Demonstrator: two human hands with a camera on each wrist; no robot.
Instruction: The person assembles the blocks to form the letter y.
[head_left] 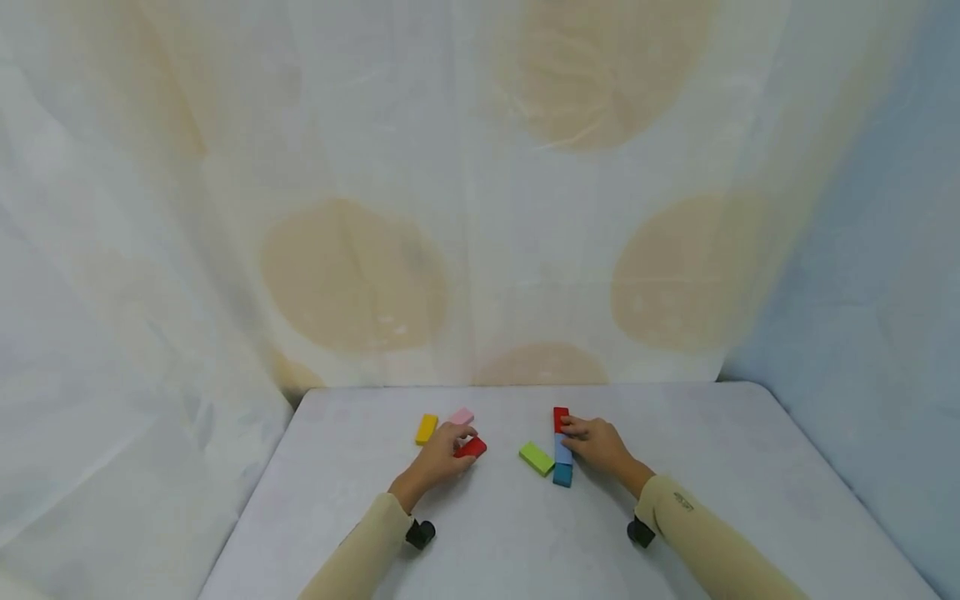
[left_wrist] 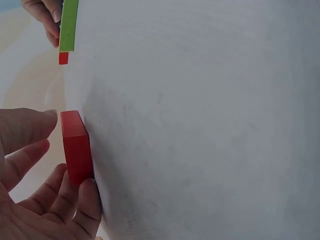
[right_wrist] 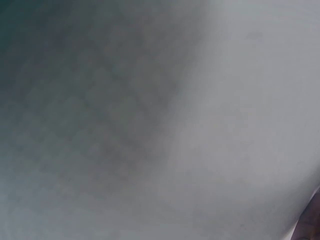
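My left hand point(head_left: 447, 454) curls over a red block point(head_left: 471, 447) lying flat on the grey table point(head_left: 510, 542). In the left wrist view the thumb point(left_wrist: 88, 202) presses the near end of this red block point(left_wrist: 76, 147), and the other fingers point(left_wrist: 27, 131) bend round its far side. My right hand point(head_left: 598, 443) lies beside a row of three blocks: a red one point(head_left: 560, 417), a light blue one point(head_left: 562, 452) and a teal one point(head_left: 562, 475). Its fingertips touch the row where red meets light blue. The right wrist view is blurred grey.
A green block point(head_left: 536, 458) lies loose between the hands, just left of the row. A yellow block point(head_left: 426, 428) and a pink block point(head_left: 462, 416) sit beyond my left hand. A spotted cloth backdrop point(head_left: 480, 208) rises behind the table's far edge.
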